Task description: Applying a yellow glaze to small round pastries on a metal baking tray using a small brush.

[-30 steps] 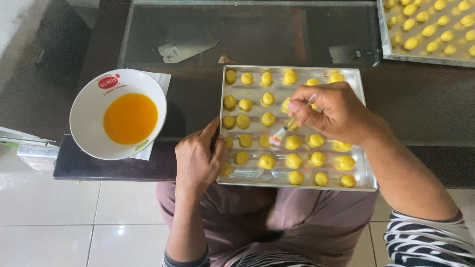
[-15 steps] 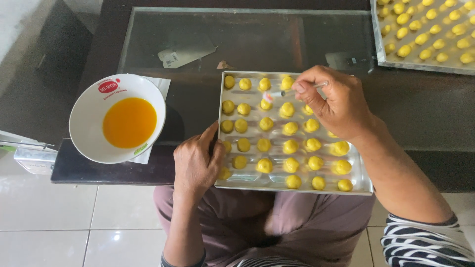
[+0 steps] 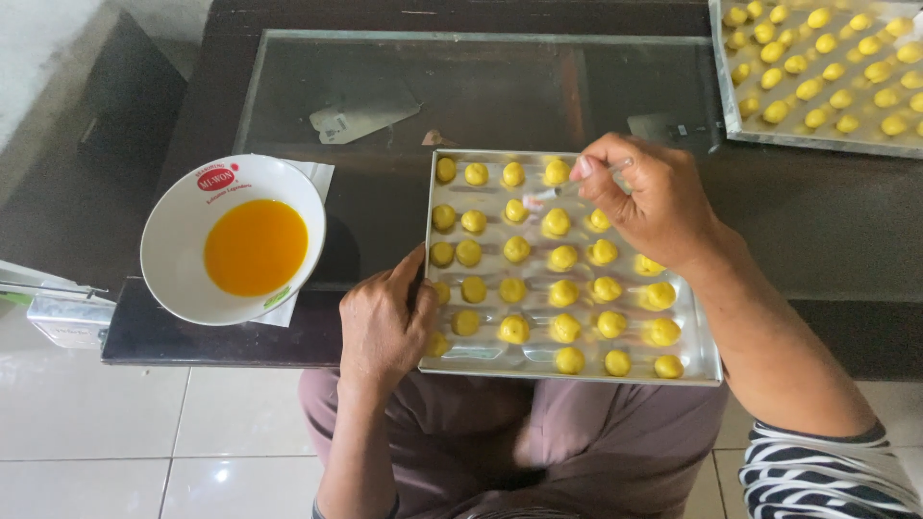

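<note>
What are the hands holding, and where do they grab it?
The right hand pinches a small brush near its handle end. The left hand grips the near left edge of the tray.

A single head-worn camera looks steeply down from close above onto the counter (image 3: pixel 827 240), the person's lap and the floor (image 3: pixel 125 432) below.
</note>
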